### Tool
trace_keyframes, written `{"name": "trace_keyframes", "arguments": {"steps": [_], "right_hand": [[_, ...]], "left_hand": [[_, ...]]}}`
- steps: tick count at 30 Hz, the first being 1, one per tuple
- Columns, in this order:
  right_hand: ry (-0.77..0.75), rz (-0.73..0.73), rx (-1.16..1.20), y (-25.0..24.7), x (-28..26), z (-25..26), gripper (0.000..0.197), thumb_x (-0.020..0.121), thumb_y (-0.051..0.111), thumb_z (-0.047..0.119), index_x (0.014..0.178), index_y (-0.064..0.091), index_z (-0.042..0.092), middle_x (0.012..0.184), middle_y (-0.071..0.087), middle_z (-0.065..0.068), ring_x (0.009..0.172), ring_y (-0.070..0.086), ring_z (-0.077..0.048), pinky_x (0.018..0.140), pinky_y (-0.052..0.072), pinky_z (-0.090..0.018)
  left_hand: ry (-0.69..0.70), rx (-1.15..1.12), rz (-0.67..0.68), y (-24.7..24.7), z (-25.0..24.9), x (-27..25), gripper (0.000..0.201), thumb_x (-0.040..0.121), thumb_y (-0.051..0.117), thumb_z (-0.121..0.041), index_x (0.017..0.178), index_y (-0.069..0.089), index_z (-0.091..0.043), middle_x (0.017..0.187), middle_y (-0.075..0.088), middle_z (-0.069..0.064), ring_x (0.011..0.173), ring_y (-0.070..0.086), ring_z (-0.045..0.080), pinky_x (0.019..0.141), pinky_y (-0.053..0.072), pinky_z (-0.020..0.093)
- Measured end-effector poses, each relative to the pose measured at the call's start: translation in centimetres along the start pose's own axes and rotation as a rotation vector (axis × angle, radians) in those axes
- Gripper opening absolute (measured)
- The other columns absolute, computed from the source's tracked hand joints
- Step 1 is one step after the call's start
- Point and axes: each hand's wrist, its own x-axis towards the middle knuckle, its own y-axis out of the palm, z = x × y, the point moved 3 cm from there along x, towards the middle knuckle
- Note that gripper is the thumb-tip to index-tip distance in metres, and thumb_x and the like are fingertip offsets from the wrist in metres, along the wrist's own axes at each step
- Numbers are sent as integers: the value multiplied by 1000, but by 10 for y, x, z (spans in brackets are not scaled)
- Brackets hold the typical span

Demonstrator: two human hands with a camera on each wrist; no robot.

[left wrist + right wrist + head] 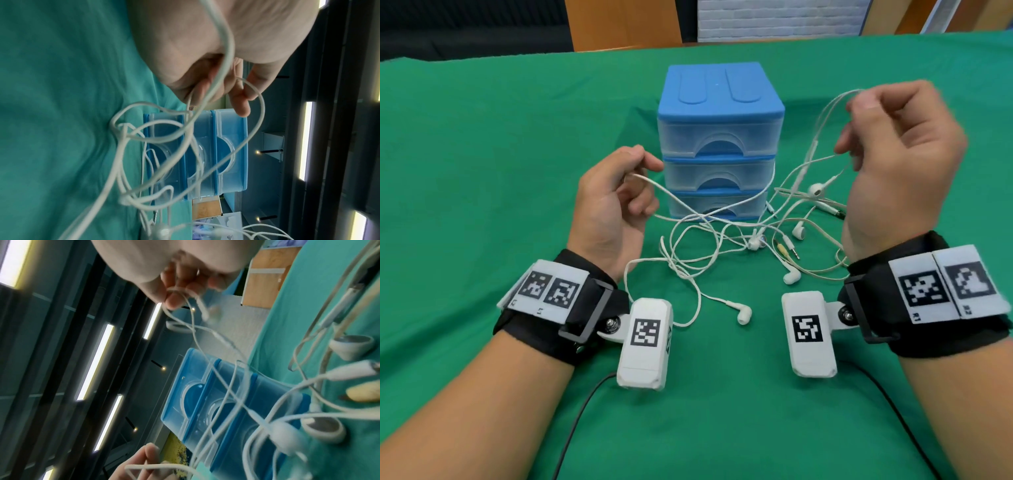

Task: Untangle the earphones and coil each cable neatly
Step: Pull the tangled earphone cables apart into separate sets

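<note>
A blue three-drawer plastic organiser point(719, 144) stands on the green tablecloth point(482, 164), and everything else is placed from it. Directly in front of its bottom drawer lies the tangle of white earphones point(726, 240), the cables crossing one another in loose loops on the cloth. One earbud point(743, 313) lies well in front of the organiser, nearest the person; another earbud point(791, 275) lies in front and to the organiser's right, with two jack plugs point(789, 250) just behind it.

The left hand point(613, 205) is raised to the left of the organiser, level with its middle drawer. Its thumb and forefinger pinch one white cable point(671, 193), which runs from the fingertips down across the front of the lower drawers into the tangle. The other fingers are curled loosely toward the palm. In the left wrist view the same cable point(224, 48) passes across the palm and out past the fingertips point(242, 110), with the organiser behind.

The right hand point(897, 164) is held higher, to the right of the organiser, about level with its top drawer. Its fingers are curled and pinch a thin cable strand point(825, 113) that rises from the tangle, carrying an inline remote point(812, 152) partway up. A hanging earbud point(816, 190) dangles below this hand, off the cloth. The right wrist view is blurred, but shows the fingertips point(174, 301) closed on the strand.
</note>
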Motion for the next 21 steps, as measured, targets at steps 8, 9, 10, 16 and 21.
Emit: {"name": "trace_keyframes", "arguments": {"steps": [8,9,10,16,21], "right_hand": [[-43,-126,-2,-10,6,-5,12,92,63,12,81,60,15,68,57,-1,54,52,-11,58,40,-21],[-12,-93,-3,-8,6,-6,12,91,64,12,80,61,15,67,57,-3,54,52,-10,57,39,-19],[24,-51,-1,-6,4,-6,11,91,65,12,80,62,14,66,57,-5,54,52,-9,56,38,-18],[131,336,75,12,-9,-2,8,88,67,4,82,68,9,77,63,-15,57,52,-7,58,40,-14],[172,614,78,23,-21,2,9,88,70,1,85,72,8,79,68,-26,60,57,-7,63,46,-16]], "left_hand": [[131,271,-66,-3,-5,1,25,93,53,-16,80,74,-9,53,38,-1,41,23,10,41,12,27],[160,306,-67,-3,-6,0,25,92,53,-13,81,76,-9,57,49,1,42,34,11,43,17,27],[182,333,-54,-2,-6,-1,26,91,52,-11,82,76,-9,62,58,3,47,46,12,46,26,26],[296,219,71,5,-13,-6,27,89,52,-15,97,75,-4,95,77,14,93,73,31,81,53,33],[248,277,373,22,-11,-12,41,88,56,-18,125,61,0,117,72,19,111,68,35,92,53,34]]}}
